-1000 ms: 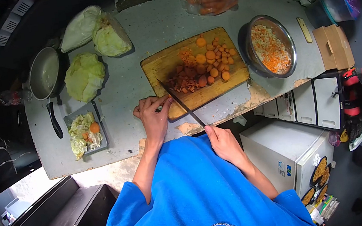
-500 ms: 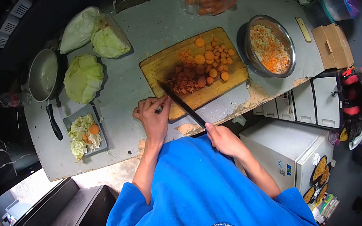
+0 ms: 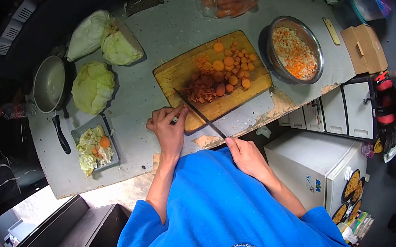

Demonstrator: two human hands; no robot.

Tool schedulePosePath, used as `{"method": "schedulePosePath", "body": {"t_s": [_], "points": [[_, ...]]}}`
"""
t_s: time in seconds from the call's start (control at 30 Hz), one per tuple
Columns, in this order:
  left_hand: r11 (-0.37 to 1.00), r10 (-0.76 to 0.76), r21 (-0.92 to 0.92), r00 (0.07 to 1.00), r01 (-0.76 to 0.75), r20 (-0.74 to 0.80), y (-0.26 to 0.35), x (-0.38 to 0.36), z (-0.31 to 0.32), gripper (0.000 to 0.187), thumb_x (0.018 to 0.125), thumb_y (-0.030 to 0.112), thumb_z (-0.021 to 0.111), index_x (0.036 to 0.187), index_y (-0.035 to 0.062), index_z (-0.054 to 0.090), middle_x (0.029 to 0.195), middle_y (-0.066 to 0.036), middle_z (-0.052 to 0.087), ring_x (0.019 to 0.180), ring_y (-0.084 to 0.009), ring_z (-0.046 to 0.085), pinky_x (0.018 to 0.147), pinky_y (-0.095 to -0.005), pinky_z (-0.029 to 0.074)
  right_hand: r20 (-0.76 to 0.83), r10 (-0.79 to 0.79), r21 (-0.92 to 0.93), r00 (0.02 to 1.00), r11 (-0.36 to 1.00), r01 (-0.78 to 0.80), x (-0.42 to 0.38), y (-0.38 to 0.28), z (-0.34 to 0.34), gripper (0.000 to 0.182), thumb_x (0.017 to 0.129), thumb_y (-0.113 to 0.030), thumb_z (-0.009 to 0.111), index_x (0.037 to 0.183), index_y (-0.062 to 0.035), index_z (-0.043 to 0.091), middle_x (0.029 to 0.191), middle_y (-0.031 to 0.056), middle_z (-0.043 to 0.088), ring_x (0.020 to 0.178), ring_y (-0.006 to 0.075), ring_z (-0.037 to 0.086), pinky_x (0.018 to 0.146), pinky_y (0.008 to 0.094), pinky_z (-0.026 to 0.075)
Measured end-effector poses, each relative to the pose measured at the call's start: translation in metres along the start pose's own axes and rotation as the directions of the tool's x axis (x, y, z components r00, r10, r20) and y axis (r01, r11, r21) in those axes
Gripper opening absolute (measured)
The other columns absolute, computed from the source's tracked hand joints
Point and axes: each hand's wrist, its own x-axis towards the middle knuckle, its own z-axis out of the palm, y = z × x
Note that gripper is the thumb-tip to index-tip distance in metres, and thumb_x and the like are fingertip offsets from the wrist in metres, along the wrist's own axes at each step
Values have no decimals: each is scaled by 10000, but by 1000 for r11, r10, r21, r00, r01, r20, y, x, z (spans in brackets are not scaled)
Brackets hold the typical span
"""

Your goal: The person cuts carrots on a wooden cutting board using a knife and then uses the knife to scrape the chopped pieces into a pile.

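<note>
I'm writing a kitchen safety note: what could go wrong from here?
The left hand has its fingertips right beside the blade of the knife held in the right hand, so a slip might cut them. The cutting board lies near the front edge of the table, so a hard push could perhaps shift it over. Some round carrot slices could roll if bumped.

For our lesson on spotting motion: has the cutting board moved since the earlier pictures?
No: the cutting board shows no visible shift in any direction against the chipped table edge.
</note>
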Motion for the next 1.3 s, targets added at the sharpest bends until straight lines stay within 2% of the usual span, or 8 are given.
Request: {"method": "schedulePosePath", "body": {"t_s": [0.17, 0.23, 0.5, 0.7, 1.03, 1.1, 1.2, 1.3], "points": [[982, 137, 139, 990, -131, -33, -5, 20, 10, 194, 897, 260, 806, 1013, 109, 844, 902, -22, 707, 973, -210, 578, 1004, -417, 293, -102, -5, 46, 995, 999, 9, 1, 8, -5, 502, 1112, -413, 461, 954, 24, 650, 842, 311, 667, 880, 530, 651, 723, 540, 506], [984, 129, 122, 992, -127, -9, -2, 38, 12, 199, 901, 253, 794, 1026, 105, 840, 905, -31, 707, 973, -217, 583, 1005, -423, 302, -189, -14, 115, 982, 993, 36, 2, 13, -9, 553, 1124, -437, 451, 844, 24, 568, 629, 151, 534, 578, 232, 520, 601, 400, 454], [959, 281, -75, 951, -273, 131, 6, 84, 12, 324, 869, 228, 750, 1167, 107, 791, 1130, -78, 749, 1107, -264, 602, 1032, -466, 297, -265, 40, 321, 964, 946, 49, 5, 32, -23, 573, 1128, -499, 434, 742, -79, 473, 599, -20, 459, 527, 76, 450, 482, 274, 357], [934, 296, 86, 887, -346, 356, 24, 96, 15, 368, 881, 166, 727, 1241, 103, 762, 1174, -120, 757, 1122, -284, 618, 1055, -456, 308, -268, 27, 322, 963, 945, 63, 4, 31, -19, 565, 1124, -494, 452, 749, -72, 484, 603, -17, 459, 534, 76, 448, 484, 278, 358], [942, 313, 78, 938, -326, 146, 19, 71, -15, 327, 847, 170, 756, 1165, 96, 773, 1026, -94, 762, 1047, -259, 630, 1025, -456, 333, -229, 11, 268, 973, 962, 52, 2, 27, -15, 575, 1122, -483, 457, 771, -33, 527, 609, 16, 480, 554, 109, 470, 526, 310, 394], [950, 291, 79, 949, -301, 118, 11, 48, -20, 319, 841, 161, 767, 1153, 91, 773, 1011, -95, 760, 1025, -253, 634, 1026, -446, 340, -197, 43, 227, 979, 974, 3, 1, 22, -16, 561, 1119, -446, 464, 856, 38, 569, 654, 216, 540, 591, 322, 509, 627, 446, 457], [952, 293, 68, 952, -299, 87, -8, 17, -11, 325, 831, 142, 787, 1152, 92, 775, 995, -79, 759, 1012, -242, 637, 1031, -437, 340, -140, 23, 182, 990, 983, 3, 0, 15, -17, 548, 1114, -447, 466, 881, 33, 589, 689, 248, 582, 639, 424, 576, 646, 470, 470], [967, 250, 34, 968, -251, 19, -12, 5, -3, 323, 848, 155, 798, 1164, 93, 774, 1021, -61, 765, 1045, -243, 634, 1031, -436, 343, -87, -10, 64, 996, 998, 16, 0, 16, -13, 561, 1115, -473, 449, 869, 14, 583, 656, 151, 568, 616, 265, 605, 629, 403, 477]]}}
